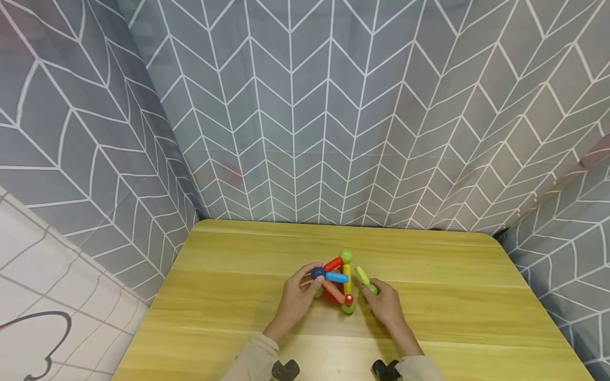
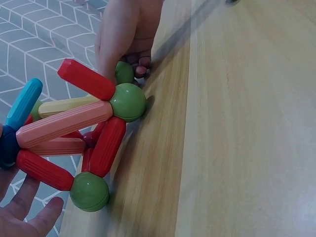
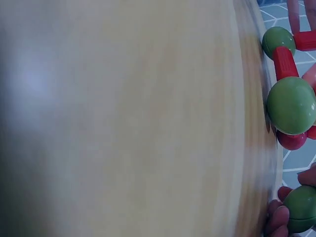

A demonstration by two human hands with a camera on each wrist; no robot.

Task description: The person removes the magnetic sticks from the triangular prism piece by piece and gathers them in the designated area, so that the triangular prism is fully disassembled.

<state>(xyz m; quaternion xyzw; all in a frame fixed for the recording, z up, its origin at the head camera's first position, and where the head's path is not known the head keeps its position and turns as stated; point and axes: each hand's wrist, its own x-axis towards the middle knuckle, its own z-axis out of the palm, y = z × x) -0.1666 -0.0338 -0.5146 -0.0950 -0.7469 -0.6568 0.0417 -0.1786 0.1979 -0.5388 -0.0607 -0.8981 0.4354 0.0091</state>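
Observation:
A toy frame of coloured rods and balls stands on the table, with green balls (image 2: pixel 89 191) at its lower corners and red rods (image 2: pixel 107 146) between them. At its top left, my left hand (image 1: pixel 293 304) holds the dark blue ball (image 1: pixel 318 273) between thumb and fingers. A blue rod (image 1: pixel 337 277) and an orange-pink rod (image 1: pixel 333 291) run out from that ball. Just right of the frame, my right hand (image 1: pixel 387 308) grips a loose green ball (image 1: pixel 374 289) with a yellow-green rod (image 1: pixel 361 274) pointing up and away from it. A yellow rod (image 1: pixel 347 279) forms the frame's right side.
The wooden table (image 1: pixel 238 254) reaches out on both sides of the hands. A grey curtain (image 1: pixel 305 116) with white zigzag lines hangs along its far edge, and more patterned cloth borders the left and right. Dark wrist cameras (image 1: pixel 286 370) show near both sleeves.

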